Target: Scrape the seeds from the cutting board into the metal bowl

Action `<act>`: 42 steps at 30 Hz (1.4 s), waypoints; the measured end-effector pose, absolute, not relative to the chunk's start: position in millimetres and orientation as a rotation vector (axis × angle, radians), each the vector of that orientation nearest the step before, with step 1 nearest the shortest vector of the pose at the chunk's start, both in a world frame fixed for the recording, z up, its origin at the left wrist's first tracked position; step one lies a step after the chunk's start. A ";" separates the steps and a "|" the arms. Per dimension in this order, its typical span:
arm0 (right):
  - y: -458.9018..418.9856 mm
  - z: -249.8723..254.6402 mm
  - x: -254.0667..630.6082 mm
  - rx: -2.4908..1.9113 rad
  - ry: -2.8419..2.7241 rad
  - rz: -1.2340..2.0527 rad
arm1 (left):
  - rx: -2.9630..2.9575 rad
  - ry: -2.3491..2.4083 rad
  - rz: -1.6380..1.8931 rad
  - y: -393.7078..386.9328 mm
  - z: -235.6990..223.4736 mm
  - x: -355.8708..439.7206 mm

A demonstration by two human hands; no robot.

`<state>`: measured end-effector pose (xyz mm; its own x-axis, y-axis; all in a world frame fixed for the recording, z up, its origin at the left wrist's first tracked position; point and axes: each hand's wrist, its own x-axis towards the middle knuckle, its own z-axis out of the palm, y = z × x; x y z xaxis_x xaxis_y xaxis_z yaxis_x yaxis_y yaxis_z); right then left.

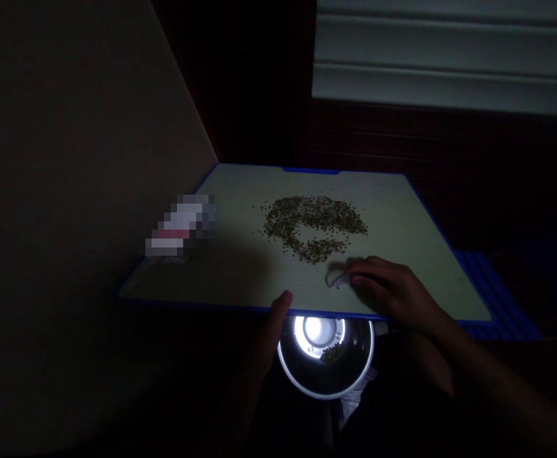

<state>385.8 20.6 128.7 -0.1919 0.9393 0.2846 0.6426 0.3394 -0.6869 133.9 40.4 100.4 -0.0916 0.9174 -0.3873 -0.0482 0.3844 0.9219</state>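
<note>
- Right hand [393, 285]: fingers pinching thin, pale, curved piece [339, 280] near small greenish-brown seeds [326, 213].
- Left hand [275, 317]: thumb overlapping blue-rimmed, pale rectangular board [230, 203]; other fingers hiding, can't tell grip.

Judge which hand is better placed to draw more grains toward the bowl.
Probably the right: the right hand holds a pale curved piece over the board, close to the scattered grains. The left hand is at the board's near edge beside the bowl, farther from them.

Left hand [272, 326], six o'clock of view centre: bare, rounded thumb tip. Right hand [395, 287] and right forearm [479, 357], four o'clock: bare, forearm slender. Clothing: too dark to tell.
</note>
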 end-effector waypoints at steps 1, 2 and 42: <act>18.5 128.5 385.3 -1.390 -1.921 0.555 | 0.894 1.442 0.987 39.9 103.4 135.0; 16.7 128.4 384.8 -1.397 -1.917 0.559 | 0.922 1.467 0.996 39.6 105.7 136.0; 8.9 130.3 349.9 -1.411 -1.956 0.520 | 0.814 1.344 1.064 43.8 88.0 137.0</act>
